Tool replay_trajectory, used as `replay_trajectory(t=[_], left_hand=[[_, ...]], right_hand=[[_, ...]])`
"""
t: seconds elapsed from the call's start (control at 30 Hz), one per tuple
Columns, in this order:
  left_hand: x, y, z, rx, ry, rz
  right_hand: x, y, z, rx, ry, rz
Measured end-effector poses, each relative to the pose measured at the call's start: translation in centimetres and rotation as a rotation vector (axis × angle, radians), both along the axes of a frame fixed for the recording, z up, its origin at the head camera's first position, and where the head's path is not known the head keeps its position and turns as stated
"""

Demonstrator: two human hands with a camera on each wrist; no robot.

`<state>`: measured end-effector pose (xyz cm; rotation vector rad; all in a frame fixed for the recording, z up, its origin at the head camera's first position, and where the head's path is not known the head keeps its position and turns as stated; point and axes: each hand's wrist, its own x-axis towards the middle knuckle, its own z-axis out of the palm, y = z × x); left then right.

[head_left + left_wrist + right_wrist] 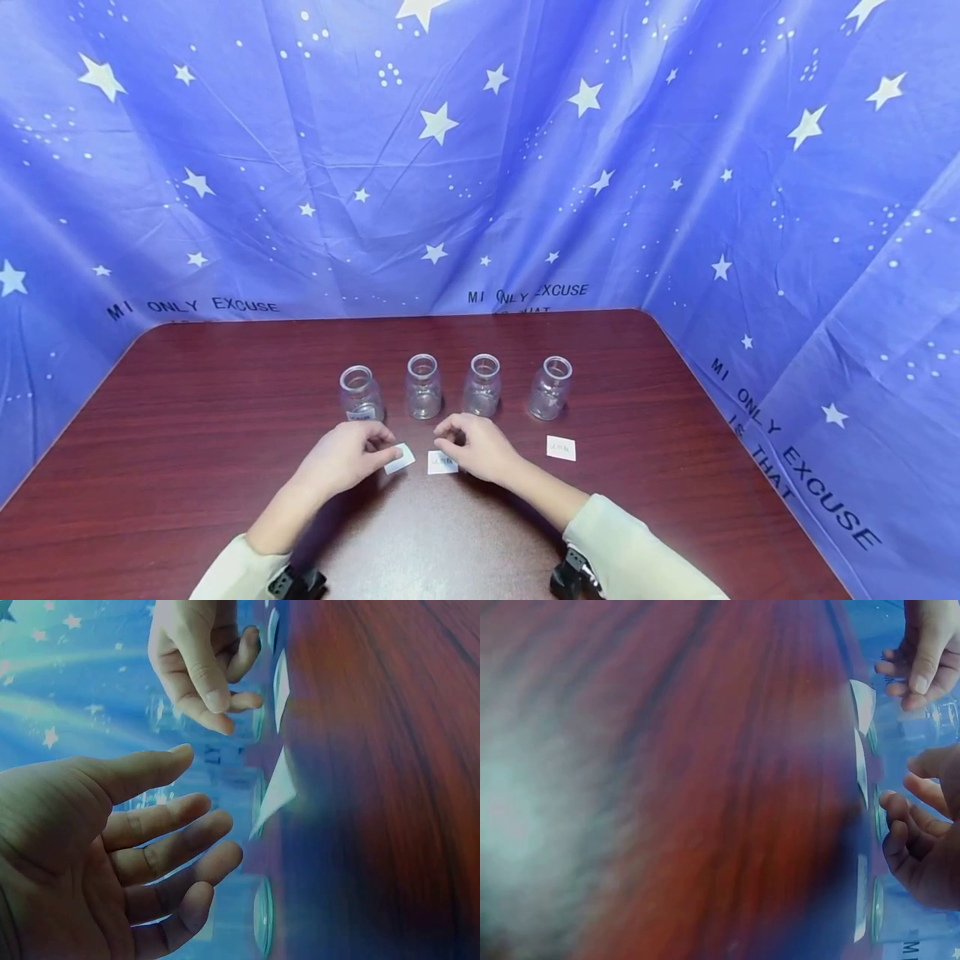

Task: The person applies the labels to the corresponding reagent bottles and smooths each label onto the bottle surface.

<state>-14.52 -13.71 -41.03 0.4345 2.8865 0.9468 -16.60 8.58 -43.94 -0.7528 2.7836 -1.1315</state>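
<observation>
My left hand [341,458] hovers with fingers spread loosely, its thumb over the edge of a white paper label [402,458]. In the left wrist view that hand [112,840] holds nothing, and the label [280,791] stands partly raised at one corner. My right hand [480,448] has its fingers loosely bent above a second label [442,462], which bears printed characters. Nothing sits between its fingers in the right wrist view. Behind the hands, the leftmost glass jar [360,387] carries a label low on its front.
Clear glass jars stand in a row: two in the middle [423,392] and one at the right [551,392]. A third loose label [561,448] lies in front of the right jar. A blue star-printed curtain [480,192] encloses the dark red wooden table [225,375].
</observation>
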Motion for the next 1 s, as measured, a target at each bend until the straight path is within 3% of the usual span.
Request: replay_trajectory(t=[0.27,0.5,0.73,1.0], left_hand=[[-0.2,2.2,-0.3,-0.051,0.078,-0.055],[-0.5,3.5,-0.4,-0.123,0.162,-0.059],[-0.6,4.2,-0.6,-0.141,0.163,-0.089],[-0.5,4.5,-1.1,-0.152,0.124,-0.09]], right_hand=[[0.9,1.3,-0.2,0.117,0.064,0.02],[1.2,2.2,-0.3,0.227,0.108,0.013],[1.4,2.5,-0.6,0.293,0.099,0.008],[1.4,2.3,-0.6,0.291,0.167,0.011]])
